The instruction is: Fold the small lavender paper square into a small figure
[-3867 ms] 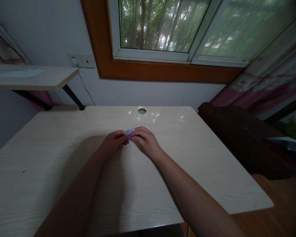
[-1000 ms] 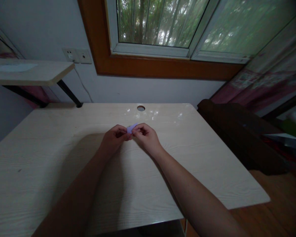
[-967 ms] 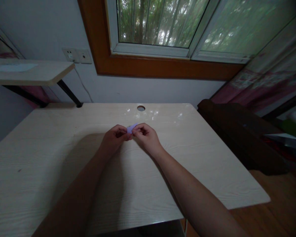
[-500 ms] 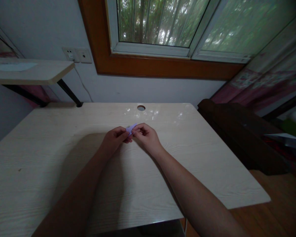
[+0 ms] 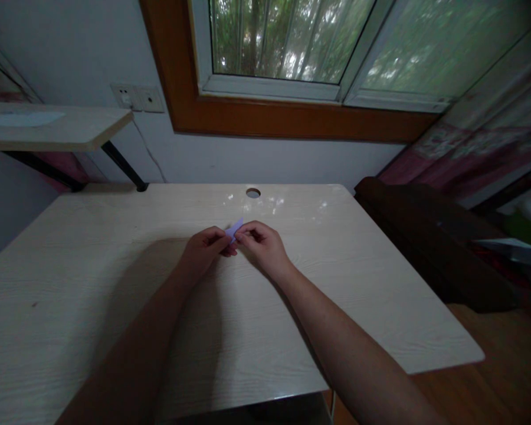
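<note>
A small piece of purple paper (image 5: 234,229), folded by the look of it, is held between my two hands above the desk (image 5: 354,295). My left hand (image 5: 207,247) pinches its left side between thumb and fingers. From the other side, the thumb and fingertips of my right hand (image 5: 262,241) grip its right edge. A pointed corner of the paper sticks up between the hands. The fingers cover the lower part of it, so its full shape is hidden.
Toward the desk's far edge is a round cable hole (image 5: 253,193). A raised shelf (image 5: 71,127) on black legs stands at the back left. Dark wooden furniture (image 5: 420,236) adjoins the right side, and a window (image 5: 283,47) is behind.
The purple paper's upper corner now stands out longer and more pointed between the fingers. My right fingers have shifted very slightly; both arms stay in place.
</note>
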`<state>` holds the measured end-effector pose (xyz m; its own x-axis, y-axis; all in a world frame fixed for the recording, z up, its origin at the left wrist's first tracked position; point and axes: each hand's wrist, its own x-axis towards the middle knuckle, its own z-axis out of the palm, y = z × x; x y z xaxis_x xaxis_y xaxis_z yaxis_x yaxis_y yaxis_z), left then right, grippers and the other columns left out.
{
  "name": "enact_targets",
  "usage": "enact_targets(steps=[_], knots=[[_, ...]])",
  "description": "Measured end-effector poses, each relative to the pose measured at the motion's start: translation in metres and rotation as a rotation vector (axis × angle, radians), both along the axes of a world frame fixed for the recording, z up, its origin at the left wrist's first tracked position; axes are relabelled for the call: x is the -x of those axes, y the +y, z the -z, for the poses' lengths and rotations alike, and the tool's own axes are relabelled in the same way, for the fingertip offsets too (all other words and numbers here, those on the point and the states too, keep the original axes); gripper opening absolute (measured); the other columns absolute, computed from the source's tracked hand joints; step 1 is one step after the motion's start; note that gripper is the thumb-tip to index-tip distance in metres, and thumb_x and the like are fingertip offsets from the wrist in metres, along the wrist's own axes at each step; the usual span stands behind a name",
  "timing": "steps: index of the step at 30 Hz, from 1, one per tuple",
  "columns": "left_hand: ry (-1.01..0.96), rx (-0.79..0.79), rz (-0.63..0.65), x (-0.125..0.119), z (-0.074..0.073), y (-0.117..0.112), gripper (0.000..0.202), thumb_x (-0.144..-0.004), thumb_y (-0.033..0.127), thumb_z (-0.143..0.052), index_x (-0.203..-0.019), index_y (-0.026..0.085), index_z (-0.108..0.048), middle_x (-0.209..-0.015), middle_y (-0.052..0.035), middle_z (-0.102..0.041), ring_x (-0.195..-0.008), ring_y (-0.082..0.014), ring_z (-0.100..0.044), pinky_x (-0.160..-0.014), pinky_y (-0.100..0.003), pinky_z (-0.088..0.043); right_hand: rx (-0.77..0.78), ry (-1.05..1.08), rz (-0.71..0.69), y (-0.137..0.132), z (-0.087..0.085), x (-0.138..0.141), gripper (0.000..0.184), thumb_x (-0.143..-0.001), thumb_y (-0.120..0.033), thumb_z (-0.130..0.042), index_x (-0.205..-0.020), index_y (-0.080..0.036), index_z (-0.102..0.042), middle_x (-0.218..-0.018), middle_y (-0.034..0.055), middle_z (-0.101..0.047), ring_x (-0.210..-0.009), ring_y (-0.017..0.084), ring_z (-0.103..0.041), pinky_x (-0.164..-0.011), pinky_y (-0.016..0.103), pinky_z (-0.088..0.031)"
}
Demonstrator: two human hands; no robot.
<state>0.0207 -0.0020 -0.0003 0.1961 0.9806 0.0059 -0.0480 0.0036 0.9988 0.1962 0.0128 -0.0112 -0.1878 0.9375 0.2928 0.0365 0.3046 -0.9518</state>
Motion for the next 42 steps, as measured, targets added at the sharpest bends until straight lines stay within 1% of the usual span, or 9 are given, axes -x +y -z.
enact_targets(steps=[7,11,14,21,29,33,36,39,42], knots=[[0.026,0.012,0.024,-0.0012,-0.0042,-0.0014,0.025,-0.083,0.038,-0.066,-0.076,0.014,-0.064,-0.073,-0.0049,-0.073,-0.065,-0.0154,-0.068,-0.066,-0.028,-0.054,-0.006,-0.021,0.009,0.0,0.0008,-0.001,0.015,-0.082,-0.034,-0.068,-0.087,-0.02,-0.068,-0.081,0.003,-0.069,-0.072,0.015,-0.064,-0.068,0.028,-0.051],[0.054,0.011,0.043,-0.0005,-0.0012,0.0002,0.027,-0.081,0.041,-0.068,-0.075,0.015,-0.063,-0.075,-0.0054,-0.073,-0.065,-0.0159,-0.069,-0.065,-0.028,-0.055,-0.034,-0.042,0.024,0.0002,0.0003,-0.0015,0.014,-0.082,-0.033,-0.068,-0.087,-0.019,-0.069,-0.081,0.0031,-0.068,-0.072,0.014,-0.063,-0.067,0.027,-0.049],[0.067,0.013,0.045,-0.0001,0.0,0.0006,0.028,-0.079,0.041,-0.071,-0.075,0.015,-0.063,-0.073,-0.0048,-0.073,-0.064,-0.0159,-0.069,-0.065,-0.028,-0.056,-0.041,-0.054,0.03,0.0007,0.0017,-0.0016,0.015,-0.082,-0.034,-0.068,-0.087,-0.02,-0.069,-0.082,0.0032,-0.068,-0.073,0.015,-0.063,-0.068,0.027,-0.049],[0.098,0.013,0.044,-0.0009,-0.0049,-0.0008,0.026,-0.078,0.039,-0.071,-0.074,0.015,-0.062,-0.072,-0.0043,-0.073,-0.063,-0.0153,-0.069,-0.064,-0.027,-0.056,0.004,-0.045,0.046,0.0,0.0015,0.0003,0.015,-0.081,-0.034,-0.068,-0.086,-0.02,-0.068,-0.079,0.0032,-0.069,-0.071,0.015,-0.063,-0.067,0.028,-0.051],[0.108,0.006,0.06,-0.0005,-0.0005,-0.0003,0.026,-0.081,0.04,-0.068,-0.075,0.016,-0.062,-0.073,-0.0052,-0.073,-0.064,-0.0158,-0.069,-0.064,-0.028,-0.056,0.009,-0.07,0.066,0.0018,0.006,0.0002,0.015,-0.081,-0.035,-0.067,-0.086,-0.02,-0.069,-0.077,0.0022,-0.068,-0.068,0.014,-0.061,-0.064,0.027,-0.049],[0.089,0.024,0.067,-0.0011,-0.0008,-0.0003,0.025,-0.08,0.039,-0.07,-0.075,0.016,-0.062,-0.072,-0.0047,-0.073,-0.063,-0.015,-0.068,-0.063,-0.027,-0.055,0.025,-0.033,0.063,0.0004,0.0007,0.0011,0.013,-0.081,-0.033,-0.068,-0.084,-0.02,-0.068,-0.076,0.0019,-0.067,-0.068,0.014,-0.062,-0.065,0.028,-0.049],[0.072,0.039,0.047,-0.0017,-0.0018,-0.0001,0.025,-0.078,0.038,-0.071,-0.073,0.015,-0.062,-0.07,-0.0044,-0.072,-0.061,-0.0147,-0.067,-0.062,-0.027,-0.055,0.07,0.056,0.046,0.0,-0.0031,0.0024,0.014,-0.081,-0.033,-0.069,-0.084,-0.02,-0.065,-0.075,0.0018,-0.067,-0.07,0.015,-0.064,-0.068,0.029,-0.051],[0.053,0.049,0.022,-0.002,-0.0035,-0.0001,0.025,-0.077,0.038,-0.072,-0.071,0.015,-0.062,-0.069,-0.004,-0.072,-0.06,-0.0145,-0.067,-0.062,-0.027,-0.054,0.11,0.118,0.016,0.0008,-0.0023,0.003,0.018,-0.079,-0.035,-0.07,-0.087,-0.02,-0.063,-0.075,0.0012,-0.067,-0.071,0.015,-0.066,-0.069,0.029,-0.052],[0.045,0.053,0.018,-0.0021,-0.0052,-0.0005,0.025,-0.077,0.037,-0.073,-0.071,0.015,-0.062,-0.069,-0.0036,-0.072,-0.061,-0.0145,-0.067,-0.062,-0.027,-0.054,0.111,0.106,-0.006,0.0011,0.0001,0.0026,0.021,-0.078,-0.036,-0.071,-0.091,-0.021,-0.063,-0.079,0.0014,-0.068,-0.073,0.015,-0.065,-0.071,0.029,-0.052]])
